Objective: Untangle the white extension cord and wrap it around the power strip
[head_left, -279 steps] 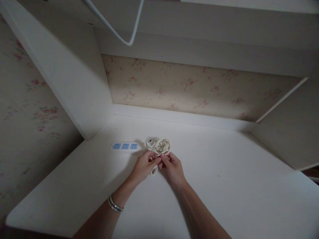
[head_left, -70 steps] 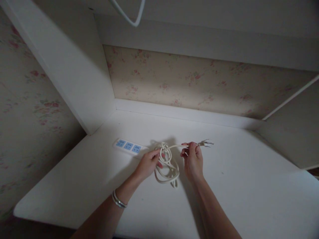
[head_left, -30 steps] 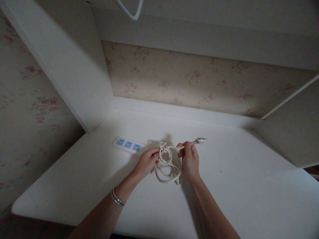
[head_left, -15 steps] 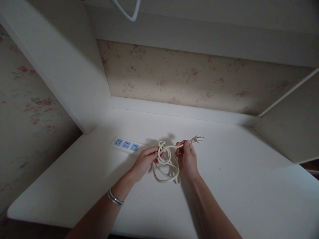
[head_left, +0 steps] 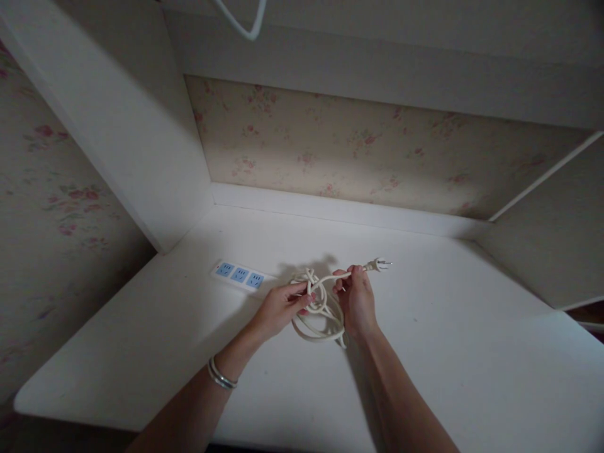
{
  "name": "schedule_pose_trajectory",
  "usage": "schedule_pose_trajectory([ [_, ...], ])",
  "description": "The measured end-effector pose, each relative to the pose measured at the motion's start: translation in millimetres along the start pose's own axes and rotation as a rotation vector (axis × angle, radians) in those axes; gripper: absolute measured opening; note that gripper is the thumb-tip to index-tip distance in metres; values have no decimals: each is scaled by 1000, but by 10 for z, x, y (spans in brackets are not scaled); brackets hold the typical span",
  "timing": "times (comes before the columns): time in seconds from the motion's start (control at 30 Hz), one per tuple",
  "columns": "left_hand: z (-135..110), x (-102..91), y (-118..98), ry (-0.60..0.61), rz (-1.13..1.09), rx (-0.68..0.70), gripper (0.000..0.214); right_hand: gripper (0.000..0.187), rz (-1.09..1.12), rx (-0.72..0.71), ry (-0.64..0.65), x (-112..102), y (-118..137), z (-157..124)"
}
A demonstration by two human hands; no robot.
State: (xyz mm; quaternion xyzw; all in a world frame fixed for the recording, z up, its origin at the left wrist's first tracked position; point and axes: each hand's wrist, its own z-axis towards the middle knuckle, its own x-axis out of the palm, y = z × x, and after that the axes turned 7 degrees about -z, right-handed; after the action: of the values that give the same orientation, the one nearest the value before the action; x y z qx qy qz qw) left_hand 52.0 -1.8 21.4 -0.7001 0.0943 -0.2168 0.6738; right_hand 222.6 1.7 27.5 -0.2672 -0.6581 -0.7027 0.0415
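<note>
A cream power cord lies in loose tangled loops on the white desk. It runs left to a white power strip with three blue sockets. My left hand, with a bangle on the wrist, pinches the knotted part of the loops. My right hand is closed on the cord near its free end, and the plug sticks out to the right just beyond my fingers.
The desk sits in an alcove. A white side panel stands at the left, floral wallpaper covers the back, and a shelf runs overhead. A white cable hangs down at the top. Another shelf edge shows at the right.
Over the last second my hands have drawn slightly closer together over the loops, and the plug end stays raised to the right. Nine seconds ago the cord was a tight coil between both hands.
</note>
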Motion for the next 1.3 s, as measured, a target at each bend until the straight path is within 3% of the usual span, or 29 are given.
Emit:
schedule_pose_trajectory([
  [0.23,-9,23,-10,-37,67,37,41,31,-111,-39,17,15,-30,-35],
  [0.43,7,53,-35,-121,168,79,35,36,-267,92,197,78,-96,-155],
  [0.6,43,25,8,-153,216,132,29,33,-188,179,227,94,-131,-154],
  [0.73,51,20,19,-208,258,139,30,48,-35,152,171,92,-53,-125],
  [0.9,41,11,-11,-269,141,43,40,43,130,70,153,55,69,-104],
  [1.07,37,-8,-39,-205,-123,-50,33,34,186,87,195,53,104,-100],
  [1.3,-1,12,-133,-201,-101,-46,41,30,111,116,200,60,76,-102],
])
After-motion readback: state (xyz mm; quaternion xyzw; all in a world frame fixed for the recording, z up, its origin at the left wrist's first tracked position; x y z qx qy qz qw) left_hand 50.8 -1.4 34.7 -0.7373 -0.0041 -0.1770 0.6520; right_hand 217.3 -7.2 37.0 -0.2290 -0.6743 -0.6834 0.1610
